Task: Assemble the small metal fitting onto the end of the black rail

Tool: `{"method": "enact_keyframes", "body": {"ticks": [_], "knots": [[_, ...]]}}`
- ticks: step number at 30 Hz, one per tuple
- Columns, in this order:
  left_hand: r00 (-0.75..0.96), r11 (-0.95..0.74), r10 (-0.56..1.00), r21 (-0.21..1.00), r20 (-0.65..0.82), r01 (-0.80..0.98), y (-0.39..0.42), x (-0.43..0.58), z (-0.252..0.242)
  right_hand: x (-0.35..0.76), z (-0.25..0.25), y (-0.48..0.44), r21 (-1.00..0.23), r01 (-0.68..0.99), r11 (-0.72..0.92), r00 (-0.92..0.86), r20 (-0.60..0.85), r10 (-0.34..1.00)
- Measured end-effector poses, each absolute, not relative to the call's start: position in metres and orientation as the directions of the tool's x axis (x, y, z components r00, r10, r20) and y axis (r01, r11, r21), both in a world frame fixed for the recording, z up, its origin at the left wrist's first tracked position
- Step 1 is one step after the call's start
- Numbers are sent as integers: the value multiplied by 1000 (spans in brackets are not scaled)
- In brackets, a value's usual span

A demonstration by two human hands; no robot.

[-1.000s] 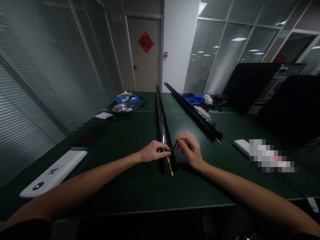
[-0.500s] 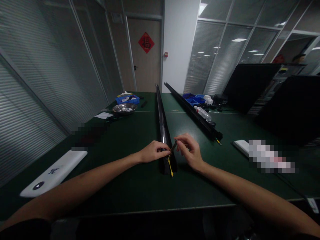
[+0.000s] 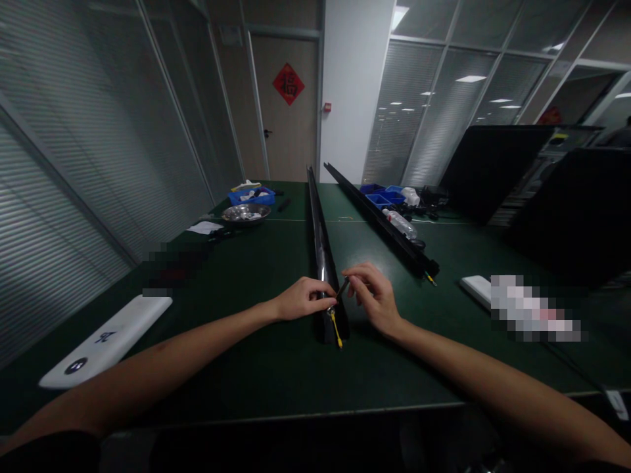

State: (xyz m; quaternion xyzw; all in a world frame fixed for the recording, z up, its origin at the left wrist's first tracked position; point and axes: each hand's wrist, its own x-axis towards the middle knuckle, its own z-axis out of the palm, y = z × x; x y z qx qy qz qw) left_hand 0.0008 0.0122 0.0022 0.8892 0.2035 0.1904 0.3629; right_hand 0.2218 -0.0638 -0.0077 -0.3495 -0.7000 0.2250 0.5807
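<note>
A long black channel rail [image 3: 319, 246] lies lengthwise on the green table [image 3: 261, 368]. My left hand [image 3: 303, 299] is closed over the rail near its close end, thumb and fingers around its edge. Just to the right, my right hand [image 3: 374, 297] pinches a small dark thin strip [image 3: 343, 288], held tilted, its lower end by the left fingertips. Whether the strip is joined to the rail cannot be made out. A yellow cable [image 3: 337, 330] with a small end piece hangs out of the rail's near end, below my left thumb.
A second black rail [image 3: 379, 220] lies to the right, a yellow cable [image 3: 430, 279] at its end. Behind it are blue bins [image 3: 378, 201] and a plastic bottle [image 3: 400, 224]. A metal bowl [image 3: 246, 215] and blue basket [image 3: 263, 198] stand back left; a white device [image 3: 111, 338] lies near my left forearm.
My left thumb has shifted slightly upward, and more of the yellow cable's upper end shows. The strip in my right hand has moved very little. Both rails lie as before.
</note>
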Motion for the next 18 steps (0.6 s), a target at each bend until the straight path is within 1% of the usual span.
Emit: {"method": "enact_keyframes", "body": {"ticks": [5,18], "knots": [[853,-648,490,730,180,218,13,1,1,222,-8,-64,-725,248,643,-88,644,760],[845,-668,500,706,191,235,12,1,-1,224,-7,-61,-687,269,675,-115,673,730]]}}
